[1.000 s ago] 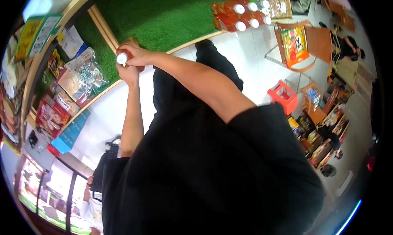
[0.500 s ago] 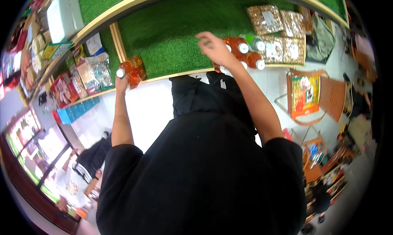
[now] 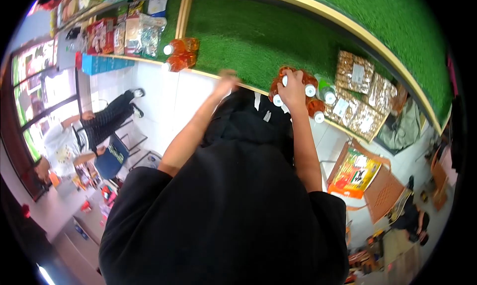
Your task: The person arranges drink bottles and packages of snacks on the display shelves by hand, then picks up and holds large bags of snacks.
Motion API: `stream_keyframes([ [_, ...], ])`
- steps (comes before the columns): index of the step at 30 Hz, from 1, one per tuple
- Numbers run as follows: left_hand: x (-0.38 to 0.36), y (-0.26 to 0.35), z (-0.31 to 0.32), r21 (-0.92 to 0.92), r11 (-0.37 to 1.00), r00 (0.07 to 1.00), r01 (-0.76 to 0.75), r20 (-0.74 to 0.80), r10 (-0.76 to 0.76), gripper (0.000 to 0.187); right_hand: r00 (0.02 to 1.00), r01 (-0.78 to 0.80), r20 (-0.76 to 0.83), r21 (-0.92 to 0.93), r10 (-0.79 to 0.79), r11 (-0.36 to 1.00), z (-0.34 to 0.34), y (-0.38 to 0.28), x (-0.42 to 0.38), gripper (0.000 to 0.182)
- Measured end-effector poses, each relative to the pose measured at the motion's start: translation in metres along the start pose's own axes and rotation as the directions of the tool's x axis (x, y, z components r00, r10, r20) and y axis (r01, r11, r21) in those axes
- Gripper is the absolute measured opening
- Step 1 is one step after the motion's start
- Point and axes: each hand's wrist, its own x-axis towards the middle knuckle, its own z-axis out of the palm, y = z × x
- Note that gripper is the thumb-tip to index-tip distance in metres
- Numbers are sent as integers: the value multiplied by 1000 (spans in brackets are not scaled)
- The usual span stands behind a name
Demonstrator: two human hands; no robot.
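Observation:
My right hand (image 3: 293,90) is closed around the upper part of a bottle of amber liquid (image 3: 285,71), whose white cap shows by the fingers. Several like it with white caps crowd around it at the shelf's front edge, among them an amber bottle (image 3: 314,105). A green bottle (image 3: 323,84) stands just right of them. Smeared by motion, my left hand (image 3: 227,81) is over the front edge, apart from any bottle. Two more amber bottles, one behind (image 3: 189,45) and one in front (image 3: 185,61), are beside the wooden divider at left.
Green turf lines the shelf (image 3: 233,41), edged by a wooden rail. Packs of nuts or snacks (image 3: 355,72) lie to the right, bagged goods (image 3: 144,34) left of the divider. A brown chair (image 3: 382,190) holds a yellow bag (image 3: 357,174). Another person (image 3: 67,141) is at far left.
My left hand has let go of an amber bottle by the divider and moved right. My right hand, open before, has come down and closed on a bottle. The camera view has turned.

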Motion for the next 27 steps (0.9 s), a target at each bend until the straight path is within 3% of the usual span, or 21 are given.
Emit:
stream_keyframes([
  [1,-6,6,41,-159,947,958,278,109,-264,55,999,41,-28,26,-40,999,3,5,0,33],
  [2,-3,-4,69,-125,948,949,291,165,-270,60,995,84,-55,50,-82,995,5,11,2,31],
  [4,-9,7,107,180,953,922,242,265,-284,64,996,81,-55,98,-76,992,3,17,4,27],
  [6,-6,3,123,441,893,980,-91,200,0,68,993,115,-48,93,-110,989,0,15,4,25],
  [8,12,-10,127,327,942,985,-68,170,12,70,991,121,-62,67,-117,990,3,10,6,25],
  [10,28,-14,124,428,893,971,-137,237,35,73,991,123,-58,41,-121,992,6,4,8,24],
  [12,8,19,107,410,904,972,-122,233,26,78,992,129,-12,20,-129,991,4,-4,9,24],
  [14,16,23,92,263,963,939,-62,341,-33,80,994,106,33,-5,-105,994,5,-20,13,23],
  [19,28,10,63,149,989,942,1,332,-51,83,980,155,134,-56,-147,986,25,-62,26,23],
  [20,11,35,42,-40,985,906,165,401,-136,75,975,179,145,-44,-171,983,31,-75,29,23],
  [22,15,28,17,-312,878,886,363,409,-220,64,970,145,203,-59,-130,988,49,-97,36,24],
  [23,21,27,-7,-377,828,839,414,510,-187,74,964,155,228,-56,-138,986,61,-110,38,24],
  [24,29,20,-27,-401,821,846,406,506,-171,74,956,167,254,-58,-148,984,74,-119,39,25],
  [26,47,-6,-56,-564,497,729,659,642,-238,65,927,266,291,-66,-236,962,104,-140,40,27],
  [27,47,-16,-70,-599,470,752,648,601,-270,52,913,291,330,-109,-242,950,120,-153,42,27],
])
